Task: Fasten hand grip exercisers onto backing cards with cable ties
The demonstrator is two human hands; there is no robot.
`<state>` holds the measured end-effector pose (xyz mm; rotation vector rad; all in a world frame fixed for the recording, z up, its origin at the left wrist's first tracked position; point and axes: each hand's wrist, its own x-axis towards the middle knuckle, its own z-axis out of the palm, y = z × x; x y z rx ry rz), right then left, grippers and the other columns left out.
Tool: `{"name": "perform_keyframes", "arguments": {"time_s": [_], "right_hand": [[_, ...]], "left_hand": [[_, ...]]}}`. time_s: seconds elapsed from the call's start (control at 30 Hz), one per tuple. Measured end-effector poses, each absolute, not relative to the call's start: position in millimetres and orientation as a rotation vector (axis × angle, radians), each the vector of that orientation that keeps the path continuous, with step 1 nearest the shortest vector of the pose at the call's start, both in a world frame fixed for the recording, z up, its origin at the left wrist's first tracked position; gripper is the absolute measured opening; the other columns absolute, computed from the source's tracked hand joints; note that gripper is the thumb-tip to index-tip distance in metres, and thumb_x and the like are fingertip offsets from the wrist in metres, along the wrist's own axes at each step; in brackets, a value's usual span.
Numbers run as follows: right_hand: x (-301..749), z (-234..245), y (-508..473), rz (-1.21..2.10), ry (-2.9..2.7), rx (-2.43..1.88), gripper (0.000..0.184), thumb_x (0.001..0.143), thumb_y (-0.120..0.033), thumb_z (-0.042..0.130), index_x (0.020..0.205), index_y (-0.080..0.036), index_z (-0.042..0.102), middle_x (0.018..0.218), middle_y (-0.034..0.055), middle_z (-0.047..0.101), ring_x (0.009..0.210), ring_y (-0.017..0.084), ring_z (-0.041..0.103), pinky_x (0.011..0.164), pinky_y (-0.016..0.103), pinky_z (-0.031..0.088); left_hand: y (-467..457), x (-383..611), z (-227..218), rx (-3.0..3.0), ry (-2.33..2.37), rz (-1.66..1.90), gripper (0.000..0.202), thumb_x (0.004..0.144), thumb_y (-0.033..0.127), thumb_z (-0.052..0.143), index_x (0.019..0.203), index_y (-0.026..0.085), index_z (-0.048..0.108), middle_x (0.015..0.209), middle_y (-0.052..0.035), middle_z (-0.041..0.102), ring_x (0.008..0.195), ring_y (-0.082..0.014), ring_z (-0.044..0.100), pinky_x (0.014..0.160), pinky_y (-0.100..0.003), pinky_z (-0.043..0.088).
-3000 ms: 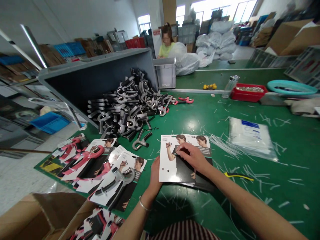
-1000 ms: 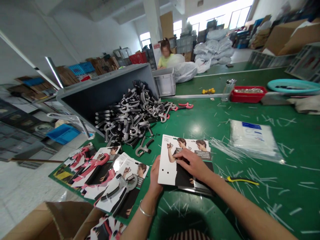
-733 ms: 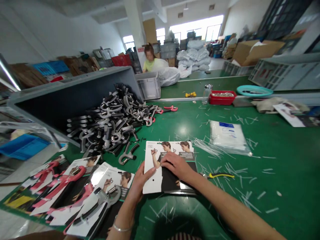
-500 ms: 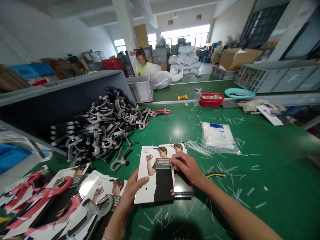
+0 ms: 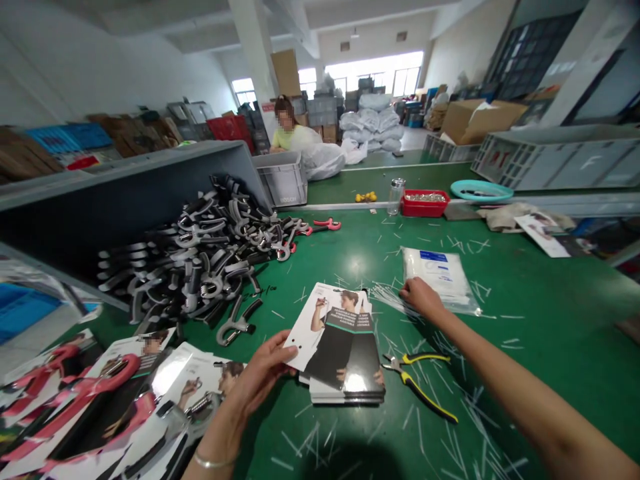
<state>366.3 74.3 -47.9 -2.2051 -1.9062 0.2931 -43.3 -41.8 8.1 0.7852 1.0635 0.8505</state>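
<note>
Printed card (image 5: 325,350), turned askew atop a stack of cards (image 5: 373,380) on the near part of the worktop (image 5: 550,320), is gripped at its lower left corner by our left hand (image 5: 263,370), thumb uppermost beside two punched holes. We would do well to keep that thumb off the holes and the card steady. To the left, red grip trainers (image 5: 120,377) and a grey one lie on cards of their own. Just right of the stack, yellow-handled pliers (image 5: 427,399) lie spread among white scraps, best left clear of our sleeveless forearm.

Beyond them our right hand (image 5: 421,295) is closed, knuckles up, at a loose bundle of white ties (image 5: 385,293); we cannot tell whether one is pinched. Reaching for a tie looks to be the step in hand, and we judge it goes best by drawing a single strand by its end, leaving its neighbours undisturbed and ignoring the short scraps. Touching the bundle's far side, or nearly so, is a clear plastic bag (image 5: 445,280).

Farther left, grey and black grip trainers (image 5: 225,240) spill from a tipped crate (image 5: 200,160); beyond the bag stands a red tray (image 5: 425,208).
</note>
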Motion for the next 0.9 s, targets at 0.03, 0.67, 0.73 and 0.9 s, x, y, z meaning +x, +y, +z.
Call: {"name": "perform_keyframes", "arguments": {"time_s": [0.03, 0.67, 0.73, 0.9], "right_hand": [[368.0, -47.5, 76.6, 0.293, -1.91, -2.213, 0.016, 0.089, -0.027, 0.058, 0.087, -0.016, 0.068, 0.096, 0.0127, 0.068, 0.086, 0.023, 0.065, 0.067, 0.027, 0.041], [370.2, -1.4, 66.4, 0.379, -1.723, -1.869, 0.024, 0.086, -0.037, 0.057, 0.09, -0.017, 0.07, 0.079, 0.0083, 0.073, 0.071, 0.022, 0.069, 0.069, 0.033, 0.05], [336.7, 13.4, 62.8, 0.579, -1.49, -1.624, 0.024, 0.084, -0.04, 0.061, 0.09, -0.018, 0.065, 0.073, 0.0055, 0.07, 0.065, 0.02, 0.068, 0.067, 0.033, 0.053], [222.3, 45.3, 32.8, 1.124, -1.416, -1.041, 0.024, 0.087, -0.042, 0.064, 0.093, -0.021, 0.055, 0.084, 0.0042, 0.071, 0.072, 0.019, 0.072, 0.067, 0.033, 0.057]], "left_hand": [[-49.3, -46.4, 5.5, 0.728, 1.07, 0.913, 0.048, 0.071, 0.026, 0.082, 0.115, 0.014, 0.067, 0.1, -0.0102, 0.071, 0.073, -0.0153, 0.064, 0.062, -0.022, 0.05], [-44.7, -50.6, 11.1, 0.825, 0.978, 0.99, 0.035, 0.075, 0.031, 0.074, 0.103, 0.01, 0.069, 0.091, -0.0123, 0.073, 0.065, -0.0158, 0.065, 0.05, -0.023, 0.052], [-41.8, -47.0, 7.3, 0.828, 0.978, 0.987, 0.036, 0.073, 0.031, 0.075, 0.103, 0.011, 0.069, 0.093, -0.0121, 0.072, 0.069, -0.0161, 0.066, 0.051, -0.022, 0.052], [-30.6, -46.3, -3.6, 0.82, 1.016, 1.011, 0.035, 0.071, 0.03, 0.076, 0.1, 0.011, 0.069, 0.091, -0.0102, 0.071, 0.07, -0.0155, 0.066, 0.054, -0.022, 0.051]]}}
